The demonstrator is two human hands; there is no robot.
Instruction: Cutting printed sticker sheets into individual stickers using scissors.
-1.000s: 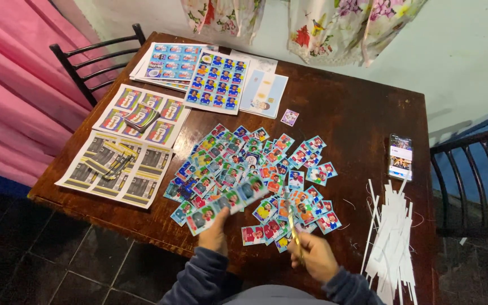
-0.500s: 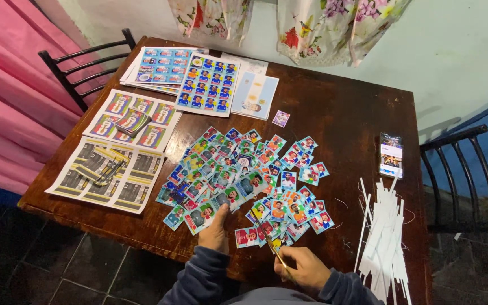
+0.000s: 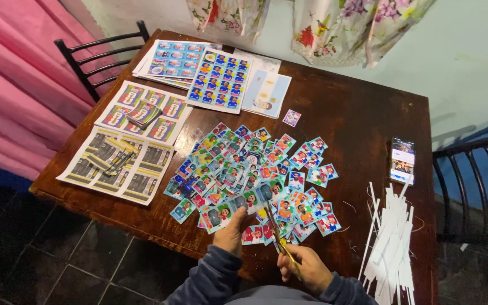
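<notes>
A wide pile of small cut picture cards [image 3: 249,169] covers the middle of the brown wooden table [image 3: 357,118]. My right hand [image 3: 307,270] is at the near table edge, closed on yellow-handled scissors [image 3: 275,226] whose blades point away from me over the nearest cards. My left hand [image 3: 230,230] sits just left of the scissors. Its fingers are curled on a card [image 3: 217,216] at the pile's near edge. Both sleeves are dark blue.
Uncut card sheets [image 3: 120,164] lie on the left, with blue sheets [image 3: 219,79] at the far side. A phone [image 3: 402,160] and a heap of white paper strips [image 3: 391,248] are on the right. Black chairs [image 3: 100,53] stand left and right; a pink curtain [image 3: 12,85] hangs on the left.
My right hand has swung the scissors so the blades reach farther out over the near cards. My left hand stays at the pile's near edge. The view has shifted slightly.
</notes>
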